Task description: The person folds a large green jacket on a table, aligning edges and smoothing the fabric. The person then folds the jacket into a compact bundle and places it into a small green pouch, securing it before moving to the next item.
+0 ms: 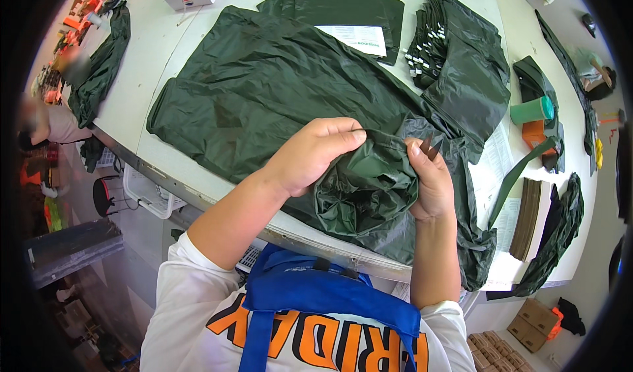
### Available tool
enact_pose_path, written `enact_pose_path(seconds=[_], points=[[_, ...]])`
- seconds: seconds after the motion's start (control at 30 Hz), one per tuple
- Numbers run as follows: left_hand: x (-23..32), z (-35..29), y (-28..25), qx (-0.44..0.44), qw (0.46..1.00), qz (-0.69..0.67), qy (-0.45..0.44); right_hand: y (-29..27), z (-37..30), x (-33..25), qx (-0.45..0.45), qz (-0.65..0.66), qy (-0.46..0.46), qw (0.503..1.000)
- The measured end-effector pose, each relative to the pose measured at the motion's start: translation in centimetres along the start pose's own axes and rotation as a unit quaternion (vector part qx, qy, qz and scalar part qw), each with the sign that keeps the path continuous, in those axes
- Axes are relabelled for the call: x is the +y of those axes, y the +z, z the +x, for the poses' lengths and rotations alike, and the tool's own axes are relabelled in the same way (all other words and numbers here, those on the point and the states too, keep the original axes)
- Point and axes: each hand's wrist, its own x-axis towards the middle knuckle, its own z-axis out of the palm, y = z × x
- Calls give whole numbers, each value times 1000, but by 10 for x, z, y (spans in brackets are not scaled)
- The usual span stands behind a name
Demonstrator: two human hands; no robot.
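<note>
White table (148, 49), left to centre: smooth dark green fabric (264, 95) spread flat, creased, sheeny. Left hand (313, 151), mid-frame: fingers pinched closed on the rim of the dark green garment (369, 194), bunched at frame centre, rounded opening, crinkled glossy inside. Looks light, limp, probably slippery; best grip is the seamed rim. Right hand (435, 184): thumb pressed on opposite rim, fingers curled, dark pointed snips (432, 148) poking out. Upper right: folded green pieces (471, 75), white tags.
</note>
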Motion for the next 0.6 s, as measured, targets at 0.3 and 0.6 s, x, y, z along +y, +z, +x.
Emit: enact_pose_path(seconds=[0.3, 0.6], points=[[-17, -24, -15, 90, 984, 132, 80, -11, 5, -9, 36, 81, -61, 994], [-39, -25, -7, 70, 996, 0, 60, -3, 17, -14, 4, 72, -73, 995]])
